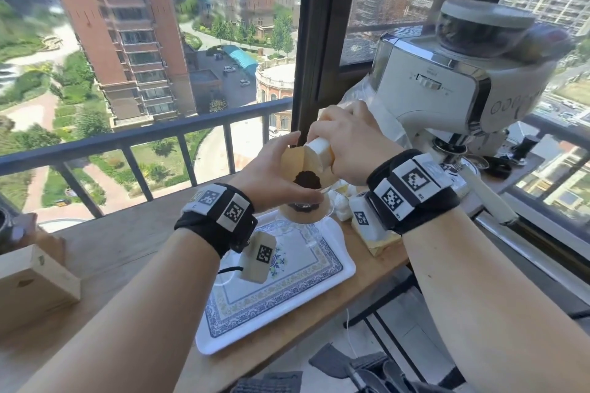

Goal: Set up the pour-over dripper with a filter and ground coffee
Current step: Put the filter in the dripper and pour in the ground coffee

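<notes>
A glass dripper [325,205] stands at the far end of a patterned white tray [287,280]. A brown paper filter [295,159] sits in it, with a dark mound of ground coffee [307,179] at its bottom. My left hand [281,175] grips the dripper's rim and the filter's left edge. My right hand [348,140] holds a white cup-like container [319,149] tipped mouth-down over the filter. Whether grounds are falling from it I cannot tell.
A white grinder machine [453,86] with a bean hopper stands at the right against the window. A wooden box [35,284] sits at the left of the wooden table [121,252]. White packets and a tagged block [367,220] lie right of the tray.
</notes>
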`<state>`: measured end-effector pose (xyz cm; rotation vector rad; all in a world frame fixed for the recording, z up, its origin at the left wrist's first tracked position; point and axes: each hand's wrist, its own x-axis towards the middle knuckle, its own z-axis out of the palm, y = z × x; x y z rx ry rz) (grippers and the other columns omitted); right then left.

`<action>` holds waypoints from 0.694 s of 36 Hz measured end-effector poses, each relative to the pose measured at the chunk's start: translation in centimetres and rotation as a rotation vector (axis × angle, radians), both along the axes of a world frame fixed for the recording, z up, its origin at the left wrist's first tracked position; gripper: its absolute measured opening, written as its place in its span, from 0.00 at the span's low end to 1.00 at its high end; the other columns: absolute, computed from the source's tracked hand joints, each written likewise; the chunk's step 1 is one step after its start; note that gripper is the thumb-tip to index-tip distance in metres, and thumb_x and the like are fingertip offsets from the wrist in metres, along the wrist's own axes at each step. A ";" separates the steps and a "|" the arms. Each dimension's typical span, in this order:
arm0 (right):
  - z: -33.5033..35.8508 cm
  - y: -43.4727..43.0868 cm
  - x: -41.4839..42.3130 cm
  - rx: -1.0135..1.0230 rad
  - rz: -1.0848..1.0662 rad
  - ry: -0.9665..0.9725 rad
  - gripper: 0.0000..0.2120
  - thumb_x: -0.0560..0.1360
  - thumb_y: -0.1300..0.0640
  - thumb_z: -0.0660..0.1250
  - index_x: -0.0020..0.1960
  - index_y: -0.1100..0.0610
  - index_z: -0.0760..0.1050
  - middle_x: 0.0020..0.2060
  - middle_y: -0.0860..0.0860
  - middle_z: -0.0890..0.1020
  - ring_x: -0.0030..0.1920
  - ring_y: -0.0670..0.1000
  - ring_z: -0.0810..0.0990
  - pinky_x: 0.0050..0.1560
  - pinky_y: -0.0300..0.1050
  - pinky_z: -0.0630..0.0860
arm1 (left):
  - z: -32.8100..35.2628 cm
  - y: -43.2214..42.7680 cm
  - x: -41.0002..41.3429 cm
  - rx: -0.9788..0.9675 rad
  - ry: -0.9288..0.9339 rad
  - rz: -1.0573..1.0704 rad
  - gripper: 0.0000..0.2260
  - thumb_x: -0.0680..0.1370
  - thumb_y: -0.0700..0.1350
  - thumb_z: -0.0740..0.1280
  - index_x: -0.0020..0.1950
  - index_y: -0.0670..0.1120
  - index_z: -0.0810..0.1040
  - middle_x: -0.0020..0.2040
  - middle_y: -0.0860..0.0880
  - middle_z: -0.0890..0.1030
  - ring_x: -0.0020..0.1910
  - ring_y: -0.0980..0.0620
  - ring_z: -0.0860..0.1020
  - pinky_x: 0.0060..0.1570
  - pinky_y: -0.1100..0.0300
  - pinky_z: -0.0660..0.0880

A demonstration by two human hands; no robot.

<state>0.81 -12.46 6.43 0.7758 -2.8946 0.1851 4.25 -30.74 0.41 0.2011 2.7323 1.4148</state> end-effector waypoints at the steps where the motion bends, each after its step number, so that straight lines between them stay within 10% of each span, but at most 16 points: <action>1: -0.1 -0.1 -0.1 -0.013 -0.002 0.010 0.22 0.72 0.57 0.72 0.62 0.41 0.74 0.61 0.45 0.71 0.62 0.54 0.62 0.65 0.53 0.64 | 0.0 -0.1 -0.1 0.004 0.000 -0.001 0.55 0.57 0.64 0.81 0.80 0.60 0.60 0.73 0.57 0.67 0.63 0.55 0.75 0.54 0.62 0.75; 14: 0.1 -0.7 0.4 -0.005 -0.035 -0.049 0.22 0.73 0.58 0.70 0.63 0.40 0.74 0.63 0.46 0.72 0.63 0.56 0.62 0.66 0.55 0.63 | -0.4 -0.8 -0.4 -0.047 -0.045 0.025 0.58 0.60 0.62 0.84 0.82 0.58 0.55 0.73 0.53 0.66 0.62 0.53 0.72 0.47 0.66 0.69; 19: 1.2 0.2 1.2 -0.060 -0.089 -0.112 0.26 0.69 0.53 0.76 0.64 0.43 0.73 0.57 0.48 0.78 0.61 0.57 0.69 0.62 0.57 0.68 | 0.0 -0.4 -0.2 -0.143 -0.008 0.029 0.60 0.57 0.66 0.82 0.82 0.57 0.55 0.77 0.52 0.59 0.73 0.49 0.65 0.70 0.48 0.72; 25: 2.5 2.9 2.8 -0.340 -0.104 -0.208 0.22 0.65 0.43 0.80 0.52 0.47 0.74 0.44 0.46 0.79 0.45 0.47 0.78 0.41 0.47 0.77 | 2.6 1.0 0.7 -0.060 0.134 -0.058 0.57 0.55 0.67 0.80 0.81 0.57 0.60 0.76 0.53 0.59 0.74 0.53 0.62 0.70 0.58 0.66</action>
